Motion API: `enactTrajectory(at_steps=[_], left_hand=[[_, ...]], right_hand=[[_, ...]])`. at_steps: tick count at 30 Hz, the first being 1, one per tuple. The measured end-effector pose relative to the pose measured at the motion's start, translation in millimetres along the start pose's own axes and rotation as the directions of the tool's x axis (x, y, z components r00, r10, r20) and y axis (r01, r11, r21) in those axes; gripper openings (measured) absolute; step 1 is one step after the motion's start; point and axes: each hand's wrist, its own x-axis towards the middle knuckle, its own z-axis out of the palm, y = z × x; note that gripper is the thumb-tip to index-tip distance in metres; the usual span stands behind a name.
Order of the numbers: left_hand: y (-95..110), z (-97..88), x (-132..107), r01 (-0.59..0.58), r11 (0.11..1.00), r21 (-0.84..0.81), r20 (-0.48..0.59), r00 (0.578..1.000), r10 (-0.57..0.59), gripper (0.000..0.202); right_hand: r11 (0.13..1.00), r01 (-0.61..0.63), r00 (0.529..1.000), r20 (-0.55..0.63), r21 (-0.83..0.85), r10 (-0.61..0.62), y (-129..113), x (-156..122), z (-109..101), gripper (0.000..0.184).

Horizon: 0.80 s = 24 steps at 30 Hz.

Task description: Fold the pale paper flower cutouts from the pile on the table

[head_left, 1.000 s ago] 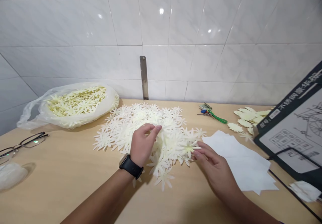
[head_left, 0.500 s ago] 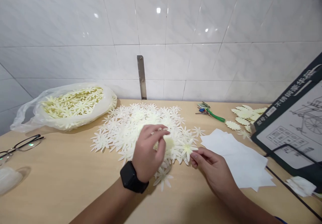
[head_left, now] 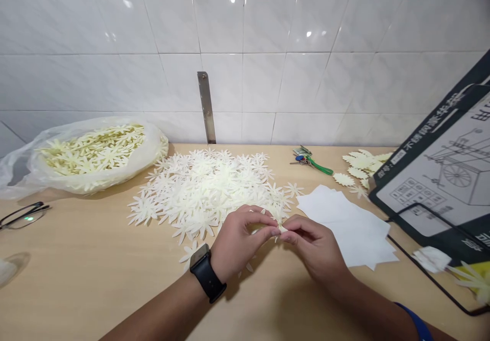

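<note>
While the two hands meet just in front of the heap, here's how it stands from the head camera, the only view we have! Left hand (head_left: 245, 239), grip narrow, thumb and fingertips pinched on a pale flower-shaped piece (head_left: 282, 230); right hand (head_left: 319, 251), grip just as tight, on that same piece from the other side. It's up between the fingertips, near edge of the heap, mostly hidden, so whether it's one layer or several I cannot tell.

And what's done? Hard to call: no finished pile can be made out for certain. Over on the right of the desk (head_left: 115, 269) lie scalloped pieces (head_left: 363, 162), stacked loosely, but whether they've been worked, the picture won't say. White sheets (head_left: 340, 223) lie fanned beside the right hand, touched by neither set of fingertips.

What's left looks like plenty! That broad heap of petalled pieces (head_left: 210, 183) sprawls loose across the middle, and the plastic bag (head_left: 155, 147) at the left holds a further mass of them. One piece in hand against all those: this looks far from over, I'd judge.
</note>
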Motion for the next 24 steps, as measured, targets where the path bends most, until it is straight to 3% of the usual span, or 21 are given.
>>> enactTrajectory(at_steps=[7, 11, 14, 17, 19, 21, 24], left_hand=[[-1.1, -5.8, 1.0, -0.029, 0.999, 0.034, -0.021, 0.999, 0.03, 0.013], [-4.0, -19.3, 8.6, -0.002, 0.998, 0.061, -0.186, 0.983, 0.013, 0.015], [-10.4, -32.0, 15.9, 0.013, 0.989, 0.151, -0.36, 0.932, 0.043, 0.017], [-18.5, -43.0, 21.4, -0.038, 0.935, 0.352, -0.503, 0.835, 0.224, 0.016], [-22.3, -47.0, 22.7, -0.097, 0.834, 0.543, -0.485, 0.775, 0.406, 0.016], [-22.9, -47.0, 21.6, -0.188, 0.703, 0.686, -0.368, 0.744, 0.558, 0.014], [-17.6, -38.8, 15.4, -0.321, 0.614, 0.721, -0.223, 0.731, 0.645, 0.01]], right_hand=[[1.0, -0.016, 1.0, -0.009, 0.009, 0.016, 0.4, -0.2, 0.2, 0.02], [0.996, -0.088, 0.996, -0.02, 0.036, 0.088, -0.1, 0.2, -0.8, 0.026], [0.989, -0.129, 0.991, -0.022, 0.067, 0.131, -0.4, 1.2, -1.1, 0.027], [0.979, -0.159, 0.987, -0.006, 0.126, 0.162, 0.5, 2.8, -1.0, 0.027], [0.969, -0.182, 0.983, 0.006, 0.167, 0.184, 1.8, 3.9, -0.4, 0.027], [0.962, -0.201, 0.979, 0.011, 0.186, 0.203, 3.2, 4.6, 0.5, 0.027], [0.964, -0.204, 0.978, 0.001, 0.168, 0.207, 3.6, 4.7, 1.8, 0.027]])
